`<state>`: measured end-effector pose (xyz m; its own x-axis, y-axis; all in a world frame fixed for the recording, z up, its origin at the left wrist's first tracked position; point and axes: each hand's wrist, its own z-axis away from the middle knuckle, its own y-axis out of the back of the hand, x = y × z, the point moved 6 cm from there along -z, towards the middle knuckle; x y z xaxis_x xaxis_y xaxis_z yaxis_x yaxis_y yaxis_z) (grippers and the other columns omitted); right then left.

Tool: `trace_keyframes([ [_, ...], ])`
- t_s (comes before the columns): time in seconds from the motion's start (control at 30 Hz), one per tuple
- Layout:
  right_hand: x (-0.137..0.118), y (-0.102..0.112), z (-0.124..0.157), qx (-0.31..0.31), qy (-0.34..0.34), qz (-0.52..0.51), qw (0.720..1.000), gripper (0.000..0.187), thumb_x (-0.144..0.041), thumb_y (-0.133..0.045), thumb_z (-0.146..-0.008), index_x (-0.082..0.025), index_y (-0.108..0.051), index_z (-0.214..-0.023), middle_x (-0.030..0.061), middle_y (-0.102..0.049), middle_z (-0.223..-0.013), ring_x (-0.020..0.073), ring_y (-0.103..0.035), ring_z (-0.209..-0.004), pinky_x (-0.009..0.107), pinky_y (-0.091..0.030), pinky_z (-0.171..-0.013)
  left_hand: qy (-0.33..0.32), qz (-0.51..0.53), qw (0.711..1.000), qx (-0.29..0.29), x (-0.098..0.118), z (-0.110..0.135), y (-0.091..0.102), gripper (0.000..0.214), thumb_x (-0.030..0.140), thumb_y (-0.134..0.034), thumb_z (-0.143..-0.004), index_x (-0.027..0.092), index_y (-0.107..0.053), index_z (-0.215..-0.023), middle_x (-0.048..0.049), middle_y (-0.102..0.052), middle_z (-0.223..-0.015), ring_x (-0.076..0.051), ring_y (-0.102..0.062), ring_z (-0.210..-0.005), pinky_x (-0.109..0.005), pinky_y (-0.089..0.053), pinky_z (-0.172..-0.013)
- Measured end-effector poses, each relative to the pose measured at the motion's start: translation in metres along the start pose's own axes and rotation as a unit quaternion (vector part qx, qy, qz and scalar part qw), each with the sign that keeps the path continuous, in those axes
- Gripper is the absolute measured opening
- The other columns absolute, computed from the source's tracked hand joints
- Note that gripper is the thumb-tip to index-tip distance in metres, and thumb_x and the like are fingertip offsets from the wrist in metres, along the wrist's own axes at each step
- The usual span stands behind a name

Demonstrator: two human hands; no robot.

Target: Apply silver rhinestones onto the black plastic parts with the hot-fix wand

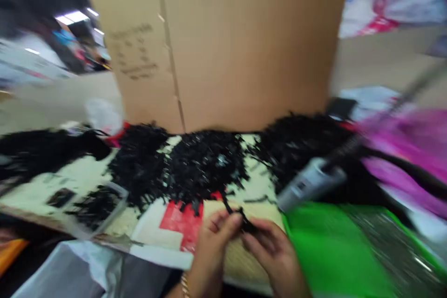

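Note:
My left hand (217, 233) pinches one end of a small black strip-like piece (247, 224) between thumb and fingers. On its other side, my right hand (274, 249) has its fingertips closed on the same piece. Blur hides the piece's exact kind. Both hands are above a tan pad (240, 258) at the table's front edge. Just beyond them lies a heap of similar black pieces (209, 163), with another black heap (139, 163) to its left and a larger one (303, 144) to the right.
A tall cardboard sheet (244, 46) stands behind the heaps. At left is a clear plastic tray (124, 195) holding black pieces. To the right are a grey cylindrical tool (309, 184), a green bag (335, 247) and a pink plastic bag (412, 149). A red-and-white sheet (171, 223) lies left of the pad.

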<state>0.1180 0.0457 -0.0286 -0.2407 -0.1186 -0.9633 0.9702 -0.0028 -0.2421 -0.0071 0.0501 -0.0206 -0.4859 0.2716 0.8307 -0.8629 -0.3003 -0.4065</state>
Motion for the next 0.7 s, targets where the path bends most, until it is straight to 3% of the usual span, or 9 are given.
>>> trace_keyframes([
  [0.1,0.018,-0.002,0.001,-0.001,-0.006,-0.065,0.998,0.040,-0.046,-0.079,-0.069,-0.022,-0.063,-0.097,0.0059,-0.067,-0.093,0.0221,-0.065,-0.082,0.038,-0.057,-0.077,0.056,-0.008,0.998,-0.022,-0.005,0.004,0.000,0.027,0.026,-0.084,-0.061,0.017,-0.073,-0.084,-0.0032,-0.075,-0.084,-0.015,-0.067,-0.078,-0.021,-0.053,-0.072],
  [0.23,0.028,-0.003,0.013,0.020,0.029,-0.019,0.999,0.038,-0.045,-0.076,-0.074,-0.021,-0.065,-0.101,0.0024,-0.064,-0.085,0.0171,-0.061,-0.075,0.031,-0.055,-0.073,0.127,-0.036,0.991,0.014,-0.013,0.002,0.014,0.025,0.015,-0.086,-0.054,0.016,-0.071,-0.074,0.0003,-0.073,-0.076,-0.011,-0.066,-0.068,-0.015,-0.054,-0.063],
  [0.33,0.008,0.001,0.022,0.036,0.142,0.114,0.983,0.043,-0.042,-0.072,-0.079,-0.026,-0.061,-0.117,0.0055,-0.055,-0.109,0.0196,-0.057,-0.096,0.032,-0.053,-0.083,0.140,-0.053,0.988,0.028,-0.012,-0.005,0.026,0.019,0.008,-0.079,-0.061,0.017,-0.070,-0.074,0.0021,-0.072,-0.076,-0.010,-0.066,-0.064,-0.016,-0.056,-0.060],
  [0.47,-0.042,0.044,0.007,0.212,0.284,0.214,0.910,0.067,-0.044,-0.068,-0.082,-0.031,-0.034,-0.139,0.0085,-0.031,-0.137,0.0217,-0.041,-0.122,0.038,-0.042,-0.103,0.144,-0.079,0.986,-0.022,-0.006,-0.020,0.030,0.010,0.007,-0.068,-0.074,0.015,-0.070,-0.079,-0.0008,-0.072,-0.081,-0.011,-0.067,-0.066,-0.019,-0.058,-0.059],
  [0.53,-0.062,0.061,-0.018,0.266,0.300,0.252,0.881,0.076,-0.046,-0.065,-0.084,-0.029,-0.020,-0.143,0.0103,-0.023,-0.145,0.0223,-0.035,-0.128,0.040,-0.037,-0.107,0.164,-0.088,0.981,-0.046,-0.007,-0.025,0.029,0.011,0.005,-0.065,-0.077,0.014,-0.070,-0.079,-0.0024,-0.072,-0.081,-0.011,-0.067,-0.066,-0.019,-0.058,-0.058],
  [0.6,-0.072,0.065,-0.050,0.227,0.286,0.266,0.892,0.077,-0.046,-0.063,-0.085,-0.028,-0.016,-0.143,0.0103,-0.036,-0.139,0.0210,-0.043,-0.123,0.039,-0.040,-0.103,0.183,-0.090,0.976,-0.073,-0.012,-0.027,0.024,0.011,0.003,-0.064,-0.078,0.012,-0.070,-0.080,-0.0040,-0.071,-0.081,-0.012,-0.067,-0.067,-0.019,-0.058,-0.058],
  [0.7,-0.080,0.059,-0.080,0.140,0.283,0.220,0.923,0.061,-0.047,-0.062,-0.086,-0.026,-0.033,-0.134,0.0033,-0.061,-0.101,0.0175,-0.060,-0.091,0.035,-0.049,-0.088,0.202,-0.088,0.971,-0.096,-0.022,-0.028,0.012,0.010,0.002,-0.063,-0.078,0.010,-0.070,-0.077,-0.0044,-0.070,-0.077,-0.011,-0.066,-0.063,-0.018,-0.057,-0.055],
])
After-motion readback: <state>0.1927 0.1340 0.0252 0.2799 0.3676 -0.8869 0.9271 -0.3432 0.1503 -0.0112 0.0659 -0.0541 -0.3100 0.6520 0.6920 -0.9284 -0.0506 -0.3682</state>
